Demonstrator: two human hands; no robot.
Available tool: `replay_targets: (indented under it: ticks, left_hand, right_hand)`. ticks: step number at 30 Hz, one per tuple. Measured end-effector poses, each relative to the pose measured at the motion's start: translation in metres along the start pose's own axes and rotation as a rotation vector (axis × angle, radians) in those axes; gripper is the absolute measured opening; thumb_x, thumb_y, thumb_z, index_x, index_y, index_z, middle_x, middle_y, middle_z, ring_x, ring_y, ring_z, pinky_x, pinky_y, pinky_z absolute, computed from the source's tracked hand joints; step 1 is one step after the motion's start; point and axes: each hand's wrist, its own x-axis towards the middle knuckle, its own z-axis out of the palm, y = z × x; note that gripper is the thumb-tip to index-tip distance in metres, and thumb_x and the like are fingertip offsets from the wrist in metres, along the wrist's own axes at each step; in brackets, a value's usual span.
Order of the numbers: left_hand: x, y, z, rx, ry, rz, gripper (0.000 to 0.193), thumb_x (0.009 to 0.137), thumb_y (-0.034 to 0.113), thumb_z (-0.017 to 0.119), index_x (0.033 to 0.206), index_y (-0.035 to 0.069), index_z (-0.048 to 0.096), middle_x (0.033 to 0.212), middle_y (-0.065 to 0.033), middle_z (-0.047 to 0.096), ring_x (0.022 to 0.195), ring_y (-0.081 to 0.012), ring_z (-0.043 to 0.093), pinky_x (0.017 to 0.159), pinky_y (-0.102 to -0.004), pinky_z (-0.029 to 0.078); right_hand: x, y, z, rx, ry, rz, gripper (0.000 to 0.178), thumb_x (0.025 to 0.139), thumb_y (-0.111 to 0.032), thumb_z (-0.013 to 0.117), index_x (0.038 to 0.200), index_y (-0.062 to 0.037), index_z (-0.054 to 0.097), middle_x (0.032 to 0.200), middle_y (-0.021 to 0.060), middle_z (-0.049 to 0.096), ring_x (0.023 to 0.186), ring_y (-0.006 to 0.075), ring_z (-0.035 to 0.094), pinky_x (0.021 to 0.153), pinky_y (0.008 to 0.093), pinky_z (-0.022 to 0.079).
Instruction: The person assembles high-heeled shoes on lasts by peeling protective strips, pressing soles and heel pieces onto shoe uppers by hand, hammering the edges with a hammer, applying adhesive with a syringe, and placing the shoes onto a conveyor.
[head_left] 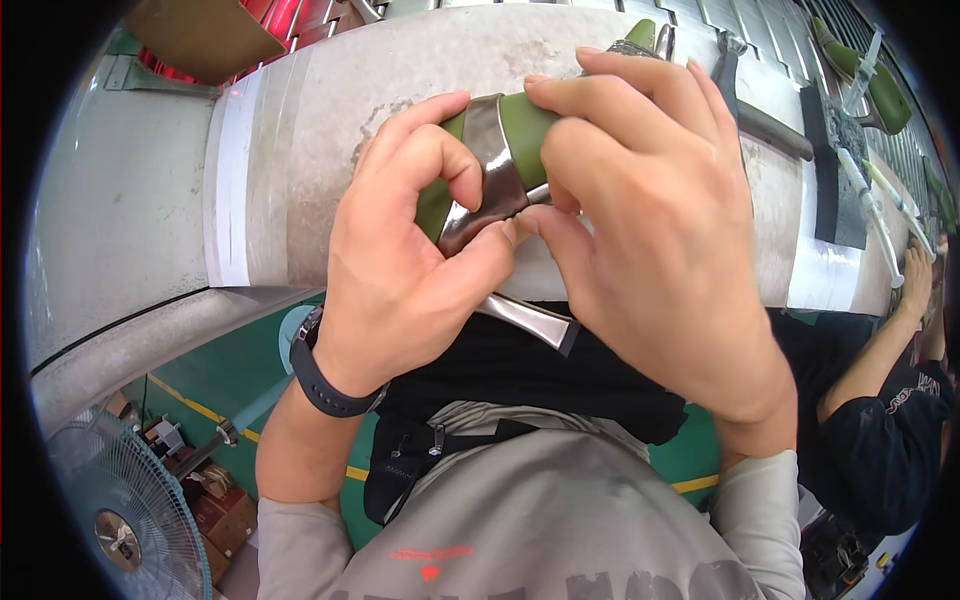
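Worktop leaves room toward its left edge, with left grip and right grip both grasping the green object.

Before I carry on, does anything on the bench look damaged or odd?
Yes: the pale work surface has a dark, speckled patch beside the left hand, unlike the plainer area around it; stain or wear, I cannot tell.
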Motion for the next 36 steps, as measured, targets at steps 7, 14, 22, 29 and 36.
replay_targets:
  ticks: [7, 14, 22, 29, 36]
  left_hand:
    - [0.009, -0.002, -0.015, -0.061, -0.091, 0.0, 0.059, 0.081, 0.011, 0.082, 0.134, 0.001, 0.058, 0.146, -0.0222, 0.06, 0.138, -0.0314, 0.057, 0.118, -0.0399, 0.04]
    - [0.031, -0.007, -0.009, -0.063, -0.219, 0.046, 0.077, 0.081, 0.014, 0.087, 0.149, -0.001, 0.053, 0.142, -0.0164, 0.062, 0.132, -0.0278, 0.06, 0.115, -0.0373, 0.045]
    - [0.035, 0.011, 0.007, -0.085, -0.161, -0.17, 0.066, 0.082, 0.01, 0.085, 0.141, -0.002, 0.057, 0.119, -0.0087, 0.062, 0.11, -0.019, 0.061, 0.099, -0.0322, 0.05]
    - [0.04, 0.014, 0.007, -0.009, -0.208, 0.006, 0.07, 0.087, 0.024, 0.088, 0.143, -0.004, 0.056, 0.125, -0.0168, 0.067, 0.11, -0.0268, 0.065, 0.1, -0.0373, 0.051]
    - [0.086, 0.029, 0.022, -0.131, -0.361, -0.085, 0.052, 0.104, 0.026, 0.069, 0.141, -0.009, 0.058, 0.117, -0.0258, 0.074, 0.108, -0.0306, 0.073, 0.097, -0.0385, 0.054]
  right_hand:
    - [-0.01, 0.042, -0.016, 0.09, -0.025, -0.121, 0.033, 0.068, -0.003, 0.089, 0.089, -0.0051, 0.064, 0.143, 0.0148, 0.066, 0.142, 0.0425, 0.052, 0.11, 0.0502, 0.048]
    - [-0.013, 0.04, -0.015, 0.089, -0.035, -0.103, 0.03, 0.07, -0.002, 0.088, 0.088, -0.0064, 0.064, 0.15, 0.0164, 0.061, 0.146, 0.0458, 0.048, 0.113, 0.0534, 0.046]
    - [0.002, 0.017, -0.015, -0.119, -0.032, 0.001, 0.036, 0.068, 0.002, 0.085, 0.094, -0.0046, 0.061, 0.142, 0.017, 0.064, 0.135, 0.0423, 0.057, 0.108, 0.0517, 0.048]
    - [-0.046, 0.128, -0.046, -0.069, 0.145, 0.278, 0.036, 0.093, -0.004, 0.07, 0.129, -0.0051, 0.07, 0.139, 0.0229, 0.064, 0.12, 0.0401, 0.066, 0.105, 0.0439, 0.053]
    - [-0.048, 0.123, -0.048, -0.262, -0.048, 0.218, 0.046, 0.084, 0.007, 0.06, 0.127, -0.0056, 0.072, 0.122, 0.0189, 0.069, 0.116, 0.0376, 0.064, 0.099, 0.0431, 0.053]
